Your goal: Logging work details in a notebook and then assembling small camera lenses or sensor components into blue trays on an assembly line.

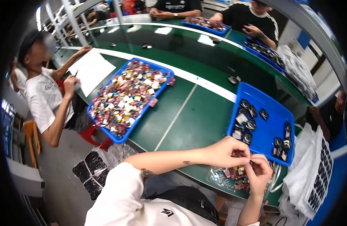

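My left hand (pixel 233 151) and my right hand (pixel 260 171) meet at the right, just in front of a blue tray. The fingertips of both hands are pinched together on something too small to make out. Below them, at the table's near edge, a clear plastic container (pixel 215 175) holds small reddish and gold packets (pixel 239 183), partly hidden by my hands. The blue tray (pixel 269 111) beyond holds several small black items (pixel 249 125) with clear or pale parts, grouped along its left side and lower right corner.
At left stands a blue tray (pixel 112 136) heaped with small colourful packets. Beside it a person (pixel 45 94) holds a pen over white paper (pixel 93 69). White printed bags (pixel 310 177) lie right. Across the green table (pixel 173 109), people work at more trays (pixel 263 54). Wrapped bundles (pixel 91 171) sit on the floor.
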Available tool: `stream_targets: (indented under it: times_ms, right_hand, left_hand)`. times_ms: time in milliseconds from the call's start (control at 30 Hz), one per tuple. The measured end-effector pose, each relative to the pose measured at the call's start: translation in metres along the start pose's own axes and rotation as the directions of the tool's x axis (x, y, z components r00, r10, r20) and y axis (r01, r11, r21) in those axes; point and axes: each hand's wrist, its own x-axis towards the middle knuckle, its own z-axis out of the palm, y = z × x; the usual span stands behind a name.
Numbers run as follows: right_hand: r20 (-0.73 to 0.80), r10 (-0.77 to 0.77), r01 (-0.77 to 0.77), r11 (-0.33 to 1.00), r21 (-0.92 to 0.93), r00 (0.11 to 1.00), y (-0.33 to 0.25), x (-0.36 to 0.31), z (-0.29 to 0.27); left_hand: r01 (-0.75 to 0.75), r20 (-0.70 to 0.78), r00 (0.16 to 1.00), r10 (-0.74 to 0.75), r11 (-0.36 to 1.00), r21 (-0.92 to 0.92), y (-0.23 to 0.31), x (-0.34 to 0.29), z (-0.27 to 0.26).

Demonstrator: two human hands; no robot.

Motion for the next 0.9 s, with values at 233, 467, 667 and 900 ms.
stream_targets:
  times_ms: [233, 467, 667, 900]
  right_hand:
    - [-0.064, 0.031, -0.037, 0.994, -0.103, 0.997, 0.006, -0.004, 0.011]
    - [-0.072, -0.035, 0.0, 0.902, -0.431, 0.997, -0.004, -0.018, -0.011]
    - [0.097, -0.435, 0.415, 0.731, -0.541, 0.895, -0.068, -0.036, 0.064]
    - [0.606, -0.247, 0.374, 0.923, -0.091, 0.757, -0.061, -0.023, 0.21]
  left_hand:
    - [-0.048, -0.247, 0.968, 0.033, 0.997, -0.054, -0.005, 0.0, -0.01]
    - [-0.132, -0.366, 0.914, 0.177, 0.981, 0.144, 0.019, -0.038, -0.018]
    - [0.041, -0.579, 0.813, 0.052, 0.988, 0.146, 0.016, -0.129, -0.065]
    - [0.165, -0.685, 0.728, 0.042, 0.958, 0.234, 0.008, -0.158, -0.079]
